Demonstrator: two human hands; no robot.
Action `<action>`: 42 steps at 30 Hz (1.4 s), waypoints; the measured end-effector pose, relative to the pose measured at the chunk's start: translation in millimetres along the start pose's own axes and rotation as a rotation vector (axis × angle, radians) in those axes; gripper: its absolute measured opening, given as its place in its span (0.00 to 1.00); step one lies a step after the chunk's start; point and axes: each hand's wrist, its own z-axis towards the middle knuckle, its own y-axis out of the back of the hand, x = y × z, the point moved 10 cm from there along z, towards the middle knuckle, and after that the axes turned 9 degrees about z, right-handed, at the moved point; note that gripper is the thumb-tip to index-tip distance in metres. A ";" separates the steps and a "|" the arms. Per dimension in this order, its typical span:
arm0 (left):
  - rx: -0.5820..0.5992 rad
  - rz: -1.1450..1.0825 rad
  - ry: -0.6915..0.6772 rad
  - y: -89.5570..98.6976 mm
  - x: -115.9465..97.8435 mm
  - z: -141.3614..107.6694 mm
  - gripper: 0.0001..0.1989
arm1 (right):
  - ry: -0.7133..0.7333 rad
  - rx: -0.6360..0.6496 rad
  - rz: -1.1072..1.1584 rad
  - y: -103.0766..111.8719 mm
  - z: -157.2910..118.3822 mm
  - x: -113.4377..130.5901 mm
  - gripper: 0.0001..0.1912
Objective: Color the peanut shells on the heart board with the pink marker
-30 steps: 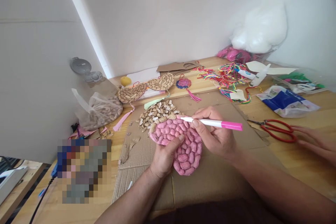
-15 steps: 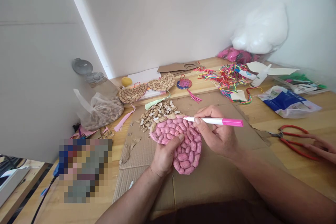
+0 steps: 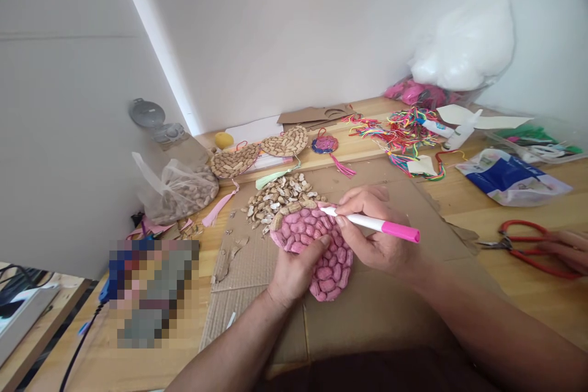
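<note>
A peanut-shell piece (image 3: 328,269), mostly coloured pink with some tan shells along its upper left edge, is held above the cardboard sheet (image 3: 367,312). My left hand (image 3: 294,269) grips it from below and the left, thumb on top of the shells. Between the thumb and fingers of my right hand (image 3: 376,233) is a white marker with a pink end (image 3: 390,228). The marker's tip touches or nearly touches the shells at the piece's top edge. Loose peanut shells (image 3: 275,196) lie just behind the piece.
Two tan peanut-shell discs (image 3: 235,161) and a small pink-blue one (image 3: 324,143) lie behind. A bag of peanuts (image 3: 188,190) is at left. Coloured threads (image 3: 408,128) and a blue-white packet (image 3: 509,174) sit at right. Another person's hand (image 3: 569,251) touches red-handled scissors (image 3: 528,245).
The marker's pink end has tilted downward, and its tip has shifted slightly along the top edge. The scissors and the other person's hand appear a little farther right as the view shifts.
</note>
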 end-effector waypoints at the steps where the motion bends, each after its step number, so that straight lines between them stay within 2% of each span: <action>1: 0.000 0.000 0.004 -0.5 -0.5 -0.3 0.32 | -0.006 0.001 0.000 0.5 0.5 -0.4 0.09; 6: 0.060 -0.089 0.000 -7.3 -5.8 -0.3 0.27 | -0.047 -0.031 0.010 7.7 0.9 -3.7 0.07; 11: 0.088 -0.149 0.050 -9.8 -0.5 0.4 0.27 | -0.125 -0.026 0.127 8.6 -1.3 -11.7 0.06; 19: 0.063 -0.103 0.040 -6.2 1.9 0.7 0.28 | -0.075 0.071 0.071 -0.6 2.5 -7.5 0.05; 26: 0.083 -0.112 0.051 -8.6 6.7 1.5 0.29 | -0.097 0.147 0.040 0.5 3.1 -15.3 0.04; 31: 0.076 -0.224 0.109 -10.2 9.3 1.1 0.28 | -0.094 0.146 0.019 6.6 3.9 -19.0 0.07; 37: 0.098 -0.254 0.100 -12.3 0.9 1.9 0.27 | -0.127 0.115 0.071 5.9 3.9 -17.7 0.07; 42: 0.088 -0.209 0.092 -10.6 2.8 2.1 0.27 | -0.043 0.136 0.056 -0.5 4.8 -7.7 0.09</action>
